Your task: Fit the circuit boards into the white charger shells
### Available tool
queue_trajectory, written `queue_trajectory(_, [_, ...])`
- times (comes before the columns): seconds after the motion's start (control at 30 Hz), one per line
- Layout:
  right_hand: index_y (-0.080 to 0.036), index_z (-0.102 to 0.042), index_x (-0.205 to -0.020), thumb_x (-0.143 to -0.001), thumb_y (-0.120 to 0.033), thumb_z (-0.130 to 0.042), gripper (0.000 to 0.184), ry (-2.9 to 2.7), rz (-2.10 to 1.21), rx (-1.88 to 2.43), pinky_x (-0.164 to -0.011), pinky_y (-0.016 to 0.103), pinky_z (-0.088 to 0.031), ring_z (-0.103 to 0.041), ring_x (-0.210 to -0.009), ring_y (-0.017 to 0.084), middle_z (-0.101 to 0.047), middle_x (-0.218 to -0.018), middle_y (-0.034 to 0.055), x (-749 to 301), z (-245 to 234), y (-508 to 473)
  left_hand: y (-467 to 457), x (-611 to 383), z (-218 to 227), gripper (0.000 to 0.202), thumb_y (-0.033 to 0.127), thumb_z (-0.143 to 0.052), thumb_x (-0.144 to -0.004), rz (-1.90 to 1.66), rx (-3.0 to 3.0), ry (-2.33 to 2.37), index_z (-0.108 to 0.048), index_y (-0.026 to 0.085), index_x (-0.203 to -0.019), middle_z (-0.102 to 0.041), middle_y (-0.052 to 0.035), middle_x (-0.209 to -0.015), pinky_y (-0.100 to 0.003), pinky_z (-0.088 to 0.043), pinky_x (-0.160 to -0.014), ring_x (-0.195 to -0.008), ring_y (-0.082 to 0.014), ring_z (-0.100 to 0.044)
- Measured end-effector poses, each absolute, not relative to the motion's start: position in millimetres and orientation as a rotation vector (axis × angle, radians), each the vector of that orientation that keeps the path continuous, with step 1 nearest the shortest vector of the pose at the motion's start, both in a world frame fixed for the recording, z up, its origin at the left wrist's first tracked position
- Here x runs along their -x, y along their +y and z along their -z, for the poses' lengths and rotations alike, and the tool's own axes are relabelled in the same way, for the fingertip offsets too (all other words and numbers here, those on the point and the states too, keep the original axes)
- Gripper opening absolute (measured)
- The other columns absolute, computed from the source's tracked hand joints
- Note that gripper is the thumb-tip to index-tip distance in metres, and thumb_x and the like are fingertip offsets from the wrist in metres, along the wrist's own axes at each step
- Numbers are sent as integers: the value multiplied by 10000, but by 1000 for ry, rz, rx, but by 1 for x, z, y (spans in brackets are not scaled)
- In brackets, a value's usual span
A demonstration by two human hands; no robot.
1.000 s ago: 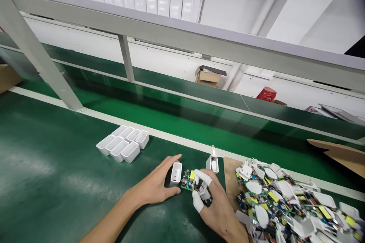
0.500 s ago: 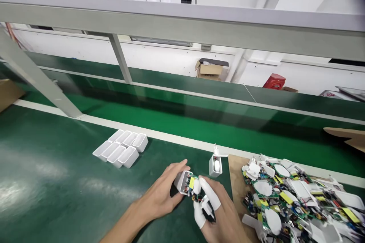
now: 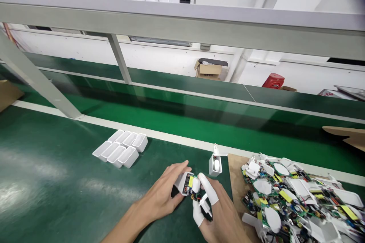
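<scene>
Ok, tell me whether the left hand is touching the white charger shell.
Touching. The head view shows the left hand with fingers lying over the white charger shell.

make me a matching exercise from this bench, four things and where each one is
1. empty casings
2. board pile
3. held casing
4. cardboard box

a. on the brown sheet, right
b. beyond the conveyor, far back
c. in the left hand, right hand holding a board at its mouth
d. two rows on the green mat

Pairs: 1-d, 2-a, 3-c, 4-b
</scene>
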State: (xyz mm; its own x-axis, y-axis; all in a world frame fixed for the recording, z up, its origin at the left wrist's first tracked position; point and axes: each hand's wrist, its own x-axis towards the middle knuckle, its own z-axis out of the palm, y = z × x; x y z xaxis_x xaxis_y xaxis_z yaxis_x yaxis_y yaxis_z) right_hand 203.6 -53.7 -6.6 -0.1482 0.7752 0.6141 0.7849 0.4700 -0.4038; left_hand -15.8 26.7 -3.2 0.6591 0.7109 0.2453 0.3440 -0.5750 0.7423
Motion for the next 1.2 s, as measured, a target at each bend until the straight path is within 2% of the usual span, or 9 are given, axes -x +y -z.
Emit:
queue_trajectory(0.2, [-143,-357,-1604,-952,-122,-520,673,-1947,49,1321,-771,441,-664,-706,-1006,304,-692,-1217,188,-202,-3,-53,25,14,-1,875,101,-584,-984,-714,-2229,823,-111,359,-1673,-580,-105,-1487,-544,-467,-1188,-1407,-294,-513])
queue_trajectory(0.43, [-129,-313,-1625,-945,-111,-505,707,-1969,79,1309,-771,424,-673,-717,-986,289,-700,-1188,179,-203,-14,-50,24,11,-6,887,88,-592,-968,-723,-2237,829,-121,373,-1664,-605,-86,-1449,-505,-504,-1153,-1371,-280,-539])
queue_trajectory(0.6, [-156,-279,-1643,-958,-115,-491,718,-1961,22,1327,-762,403,-669,-716,-986,274,-691,-1192,166,-204,-18,-52,23,12,-8,893,68,-588,-957,-680,-2204,842,-124,373,-1657,-588,-86,-1463,-526,-465,-1182,-1377,-285,-524])
queue_trajectory(0.83, [-160,-299,-1634,-958,-111,-500,707,-1990,11,1323,-784,433,-670,-715,-1007,295,-687,-1216,177,-204,-14,-54,22,11,-4,874,79,-577,-967,-646,-2176,834,-126,358,-1661,-578,-101,-1482,-567,-436,-1190,-1405,-309,-494])
queue_trajectory(0.97, [-166,-358,-1603,-993,-181,-562,643,-2003,-24,1279,-805,449,-674,-727,-1021,307,-707,-1223,174,-206,-17,-53,20,8,-4,869,115,-612,-973,-680,-2204,794,-148,349,-1669,-585,-118,-1486,-573,-453,-1174,-1406,-324,-502])
queue_trajectory(1.07, [-194,-449,-1541,-1033,-269,-584,531,-1927,-196,1250,-912,433,-663,-715,-1132,290,-697,-1280,157,-211,-21,-52,19,9,-5,857,132,-582,-989,-620,-2109,770,-126,338,-1685,-541,-121,-1563,-545,-464,-1194,-1450,-305,-509])
queue_trajectory(1.13, [-230,-535,-1464,-1060,-211,-511,405,-1840,-259,1260,-1022,420,-625,-688,-1233,256,-684,-1335,133,-214,-19,-51,18,11,-4,847,153,-561,-1005,-583,-2016,781,-102,347,-1690,-503,-108,-1618,-534,-450,-1218,-1488,-289,-495])
queue_trajectory(1.2, [-251,-598,-1394,-1055,-148,-482,373,-1827,-244,1267,-1088,420,-591,-664,-1300,238,-674,-1386,116,-216,-12,-48,19,13,-5,843,216,-601,-1012,-601,-1940,810,-117,344,-1691,-481,-113,-1642,-544,-427,-1235,-1508,-297,-479])
